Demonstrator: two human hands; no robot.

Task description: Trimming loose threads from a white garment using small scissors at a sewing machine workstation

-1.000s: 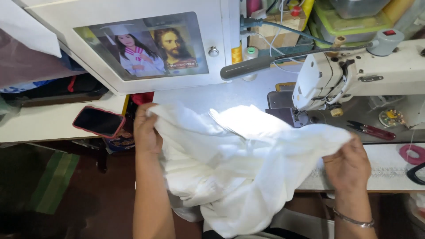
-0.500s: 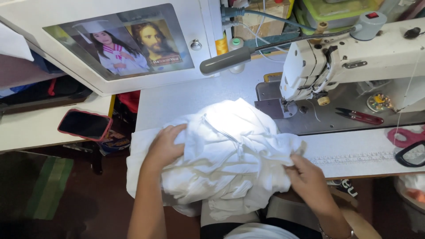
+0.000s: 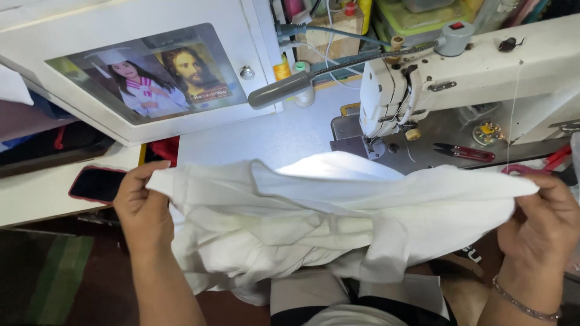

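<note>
Far left, just beside the left hand (image 3: pixel 142 208): a dark phone in a red case (image 3: pixel 96 184), flat on a pale side surface. Up and left of that hand, a white cabinet door (image 3: pixel 145 78) bearing a framed picture. Left hand itself closed in a pinch, thumb over fingers, gripping the left corner of a white cloth (image 3: pixel 338 217). Between the two hands: the cloth stretched wide, upper edge taut, the rest hanging in loose folds down toward the lap, brightly lit at its top middle. Above the cloth, beyond both hands, a grey lamp head (image 3: pixel 279 92) on a flexible arm, a pale grey table top (image 3: pixel 272 136) under it. Up and between the hands toward the right, a white sewing machine (image 3: pixel 471 72), needle end just past the cloth's far edge. Above the right hand, red-handled snips (image 3: pixel 464 152) on the machine bed. Far right: right hand (image 3: pixel 541 223) closed on the cloth's right corner, fingers curled over the edge, thin bracelet (image 3: pixel 524 305) at the wrist
</note>
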